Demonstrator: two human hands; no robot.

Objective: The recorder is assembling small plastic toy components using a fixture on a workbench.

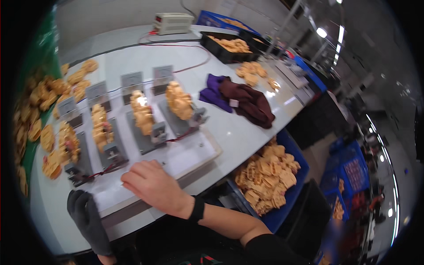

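My right hand (150, 183), bare with a black wristband (197, 209), hangs over the front of a white board (187, 161). Its fingers are curled together, and whatever they may hold is hidden. Farther left, my left hand (88, 218) wears a dark grey glove at the board's front left corner, fingers extended close together, nothing visible in it. Several grey metal fixtures stand in a row on the board. Each carries a light-orange plastic part, such as the leftmost part (68, 142), the second part (100, 126), the third part (141, 112) and the rightmost part (179, 100).
Loose orange parts (53, 163) lie left, beside a green sheet (52, 44). Brown and purple cloth (247, 101) rests right of the fixtures. A blue crate (295, 152) full of parts stands below the table's right edge. Behind are a power supply box (174, 24) and black tray (221, 52).
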